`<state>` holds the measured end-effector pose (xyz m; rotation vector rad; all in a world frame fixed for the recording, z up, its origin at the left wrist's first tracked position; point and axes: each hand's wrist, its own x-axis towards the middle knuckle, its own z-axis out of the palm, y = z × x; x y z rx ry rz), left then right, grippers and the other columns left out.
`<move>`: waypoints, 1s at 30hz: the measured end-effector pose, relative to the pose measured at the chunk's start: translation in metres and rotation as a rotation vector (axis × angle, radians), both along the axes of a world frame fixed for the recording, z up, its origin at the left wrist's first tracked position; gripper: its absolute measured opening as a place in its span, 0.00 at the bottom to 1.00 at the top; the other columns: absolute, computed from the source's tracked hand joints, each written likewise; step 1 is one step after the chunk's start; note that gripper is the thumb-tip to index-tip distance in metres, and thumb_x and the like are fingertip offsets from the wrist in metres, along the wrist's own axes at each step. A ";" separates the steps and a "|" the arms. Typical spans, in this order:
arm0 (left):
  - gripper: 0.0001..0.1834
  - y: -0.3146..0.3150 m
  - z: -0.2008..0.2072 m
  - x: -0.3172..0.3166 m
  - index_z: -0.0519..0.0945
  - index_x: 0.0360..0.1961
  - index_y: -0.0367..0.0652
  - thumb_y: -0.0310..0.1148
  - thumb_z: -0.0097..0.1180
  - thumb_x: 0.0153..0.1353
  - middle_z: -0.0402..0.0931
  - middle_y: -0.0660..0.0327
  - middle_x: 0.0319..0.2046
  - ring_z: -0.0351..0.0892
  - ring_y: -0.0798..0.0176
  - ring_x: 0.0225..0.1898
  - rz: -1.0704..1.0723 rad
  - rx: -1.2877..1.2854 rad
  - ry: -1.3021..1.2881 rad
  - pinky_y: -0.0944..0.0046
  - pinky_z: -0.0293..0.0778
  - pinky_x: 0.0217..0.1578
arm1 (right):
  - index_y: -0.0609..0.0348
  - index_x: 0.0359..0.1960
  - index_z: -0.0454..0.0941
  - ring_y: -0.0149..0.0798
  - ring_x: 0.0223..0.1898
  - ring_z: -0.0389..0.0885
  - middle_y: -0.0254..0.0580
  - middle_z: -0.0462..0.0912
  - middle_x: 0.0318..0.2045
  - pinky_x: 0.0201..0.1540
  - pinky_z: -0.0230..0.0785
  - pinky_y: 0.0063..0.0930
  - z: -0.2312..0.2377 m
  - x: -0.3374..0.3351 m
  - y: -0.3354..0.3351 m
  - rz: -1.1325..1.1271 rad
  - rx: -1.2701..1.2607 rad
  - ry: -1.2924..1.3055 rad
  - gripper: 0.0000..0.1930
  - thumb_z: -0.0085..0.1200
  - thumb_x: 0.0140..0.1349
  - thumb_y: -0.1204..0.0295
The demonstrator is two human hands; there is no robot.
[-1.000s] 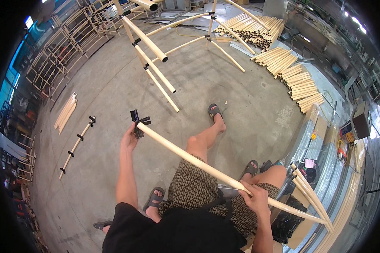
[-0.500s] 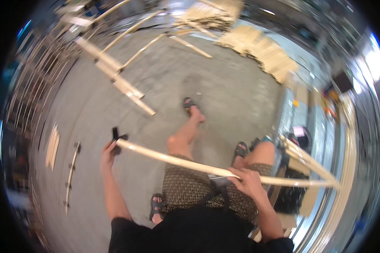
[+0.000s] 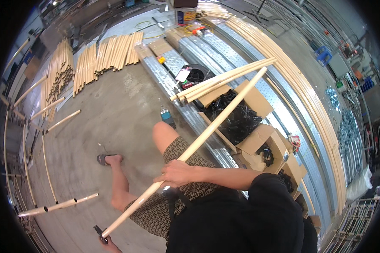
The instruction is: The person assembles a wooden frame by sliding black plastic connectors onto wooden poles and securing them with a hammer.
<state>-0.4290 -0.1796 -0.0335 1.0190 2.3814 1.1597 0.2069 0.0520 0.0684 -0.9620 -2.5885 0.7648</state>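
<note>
A long cream-coloured pipe (image 3: pixel 215 124) slants across my lap, from the lower left up to the upper right. My right hand (image 3: pixel 177 173) is wrapped round its middle. At the pipe's lower end sits a black pipe connector (image 3: pixel 99 232). My left hand (image 3: pixel 109 245), partly cut off by the lower edge, grips that connector. Beyond my right hand, an open cardboard box (image 3: pixel 257 103) holds a heap of black parts (image 3: pixel 234 116). A few loose cream pipes (image 3: pixel 223 80) lie across the box's far side, close to the held pipe's upper end.
Bundled cream pipes (image 3: pixel 118 50) lie on the floor ahead. A pipe frame (image 3: pixel 59 205) with black joints stands at the left. A teal power tool (image 3: pixel 166 116) rests by my knee. Metal profiles (image 3: pixel 207 50) and long pipes (image 3: pixel 299 97) stretch along the right. A second box (image 3: pixel 257 139) sits behind.
My view has swung to the right, bringing the boxes and metal profiles toward the middle. The pipe now slants more steeply, its connector end low at the left. Both hands keep hold.
</note>
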 end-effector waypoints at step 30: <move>0.33 0.252 0.079 0.370 0.71 0.70 0.47 0.37 0.62 0.64 0.80 0.53 0.54 0.77 0.55 0.52 -0.852 -0.179 -0.080 0.53 0.70 0.53 | 0.43 0.43 0.82 0.45 0.35 0.81 0.36 0.78 0.27 0.39 0.71 0.42 -0.046 -0.011 -0.015 -0.114 0.362 0.240 0.15 0.59 0.59 0.53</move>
